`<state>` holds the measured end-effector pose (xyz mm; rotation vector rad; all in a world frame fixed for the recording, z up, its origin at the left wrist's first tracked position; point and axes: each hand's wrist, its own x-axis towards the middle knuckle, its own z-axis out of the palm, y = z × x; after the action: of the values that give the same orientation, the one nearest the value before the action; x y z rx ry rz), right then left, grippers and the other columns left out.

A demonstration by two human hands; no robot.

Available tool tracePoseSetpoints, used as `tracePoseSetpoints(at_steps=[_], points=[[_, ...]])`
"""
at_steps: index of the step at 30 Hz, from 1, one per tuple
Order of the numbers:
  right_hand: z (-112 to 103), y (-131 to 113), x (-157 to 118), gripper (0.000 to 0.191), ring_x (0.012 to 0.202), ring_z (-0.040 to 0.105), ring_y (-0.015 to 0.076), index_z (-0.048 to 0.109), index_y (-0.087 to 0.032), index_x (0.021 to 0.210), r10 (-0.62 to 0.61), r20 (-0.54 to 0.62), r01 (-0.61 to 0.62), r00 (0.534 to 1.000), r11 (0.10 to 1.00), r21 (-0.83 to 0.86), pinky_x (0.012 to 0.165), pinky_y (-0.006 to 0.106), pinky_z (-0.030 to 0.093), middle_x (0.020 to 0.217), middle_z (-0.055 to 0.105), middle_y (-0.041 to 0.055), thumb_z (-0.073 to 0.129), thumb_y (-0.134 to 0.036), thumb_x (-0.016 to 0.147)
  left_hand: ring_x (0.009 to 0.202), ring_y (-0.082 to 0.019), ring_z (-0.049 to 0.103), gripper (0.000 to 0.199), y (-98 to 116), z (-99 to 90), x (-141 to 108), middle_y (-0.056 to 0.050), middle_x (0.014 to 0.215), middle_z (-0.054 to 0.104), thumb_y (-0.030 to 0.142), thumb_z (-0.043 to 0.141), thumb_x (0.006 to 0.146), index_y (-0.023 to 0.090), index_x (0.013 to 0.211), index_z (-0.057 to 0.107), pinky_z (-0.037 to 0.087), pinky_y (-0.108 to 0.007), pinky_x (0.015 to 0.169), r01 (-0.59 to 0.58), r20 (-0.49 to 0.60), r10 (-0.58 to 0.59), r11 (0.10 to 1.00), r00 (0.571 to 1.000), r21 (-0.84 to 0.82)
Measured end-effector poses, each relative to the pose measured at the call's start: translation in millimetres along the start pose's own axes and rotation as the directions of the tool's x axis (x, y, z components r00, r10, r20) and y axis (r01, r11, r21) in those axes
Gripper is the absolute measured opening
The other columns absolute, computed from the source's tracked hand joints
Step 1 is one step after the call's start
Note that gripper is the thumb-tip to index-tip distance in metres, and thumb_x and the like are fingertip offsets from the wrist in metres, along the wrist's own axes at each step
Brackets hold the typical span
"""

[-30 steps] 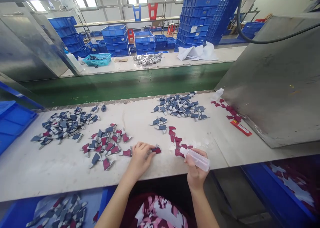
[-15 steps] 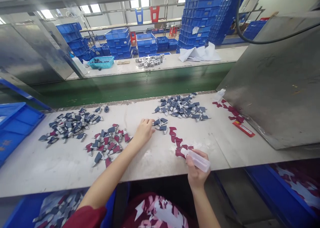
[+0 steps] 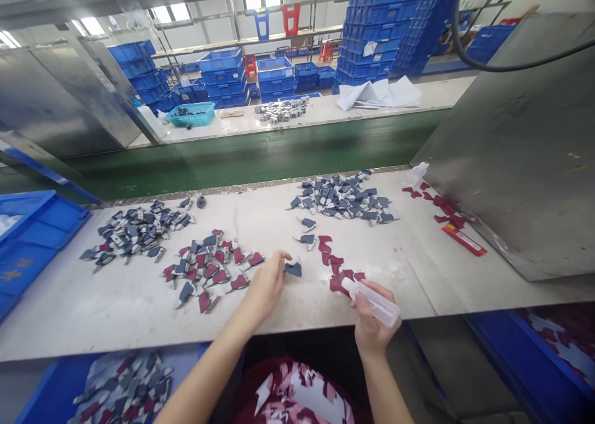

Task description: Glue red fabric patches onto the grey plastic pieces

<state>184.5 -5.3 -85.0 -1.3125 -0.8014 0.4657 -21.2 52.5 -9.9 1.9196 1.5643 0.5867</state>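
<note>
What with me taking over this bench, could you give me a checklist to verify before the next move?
1. Right hand holding the bottle: ok.
2. Left hand at a blue-grey part: ok.
3. Left hand's grip on that part firm: cannot tell.
4. Red pieces on the table near the bottle: ok.
5. Those red pieces all spread apart singly: not ok, several bunch together by the bottle's tip.
6. Enough liquid in the bottle: cannot tell.

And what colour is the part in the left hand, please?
Dark blue-grey part, showing best in the head view.
</note>
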Motion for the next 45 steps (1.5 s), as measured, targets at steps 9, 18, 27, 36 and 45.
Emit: tracePoseSetpoints(at_steps=[9, 18, 27, 36, 45], points=[[20.0, -14.9, -12.9, 0.032, 0.065, 0.072, 0.0243, 0.075, -0.013, 0.085, -0.048, 0.119, 0.063, 0.992, 0.99, -0.123, 0.057, 0.033, 0.059, 0.079, 0.076, 0.0113, 0.074, -0.044, 0.078, 0.104, -0.026, 0.066, 0.019, -17.9, 41.5, -20.3, -0.009, 0.108, 0.073, 0.021, 0.055, 0.092, 0.022, 0.107, 0.065, 0.053, -0.04, 0.09, -0.033, -0.038, 0.025, 0.979, 0.999, -0.201], [26.7, -8.7, -14.2, 0.024, 0.069, 0.073, 0.0249, 0.077, -0.014, 0.087, -0.109, 0.183, 0.143, 0.977, 0.973, -0.181, 0.064, 0.036, 0.06, 0.084, 0.077, 0.0111, 0.075, -0.037, 0.08, 0.098, -0.025, 0.067, 0.016, -21.0, 47.4, -23.4, -0.007, 0.102, 0.074, 0.017, 0.057, 0.091, 0.022, 0.102, 0.067, 0.053, -0.038, 0.085, -0.036, -0.085, 0.018, 0.978, 0.996, -0.208], [26.6, -9.0, -13.8, 0.022, 0.07, 0.073, 0.025, 0.077, -0.015, 0.088, -0.123, 0.21, 0.163, 0.97, 0.969, -0.184, 0.064, 0.035, 0.059, 0.084, 0.077, 0.0105, 0.074, -0.035, 0.082, 0.097, -0.025, 0.067, 0.016, -21.0, 46.5, -22.9, -0.007, 0.102, 0.074, 0.017, 0.057, 0.091, 0.022, 0.102, 0.067, 0.053, -0.037, 0.084, -0.044, -0.081, 0.027, 0.978, 0.996, -0.205], [27.9, -10.6, -13.5, 0.022, 0.07, 0.074, 0.0249, 0.077, -0.014, 0.089, -0.147, 0.179, 0.183, 0.973, 0.961, -0.207, 0.063, 0.033, 0.059, 0.084, 0.078, 0.0107, 0.075, -0.035, 0.082, 0.094, -0.024, 0.067, 0.015, -23.1, 49.4, -24.0, -0.007, 0.099, 0.075, 0.015, 0.059, 0.09, 0.02, 0.101, 0.068, 0.054, -0.037, 0.083, -0.098, -0.138, 0.069, 0.971, 0.988, -0.217], [25.5, -10.7, -15.1, 0.025, 0.068, 0.074, 0.0245, 0.077, -0.015, 0.088, -0.128, 0.135, 0.156, 0.983, 0.963, -0.22, 0.063, 0.033, 0.059, 0.082, 0.077, 0.0101, 0.075, -0.038, 0.082, 0.091, -0.024, 0.068, 0.015, -21.4, 47.9, -23.8, -0.006, 0.096, 0.075, 0.013, 0.061, 0.088, 0.02, 0.1, 0.068, 0.053, -0.035, 0.08, -0.092, -0.145, 0.062, 0.974, 0.987, -0.208]])
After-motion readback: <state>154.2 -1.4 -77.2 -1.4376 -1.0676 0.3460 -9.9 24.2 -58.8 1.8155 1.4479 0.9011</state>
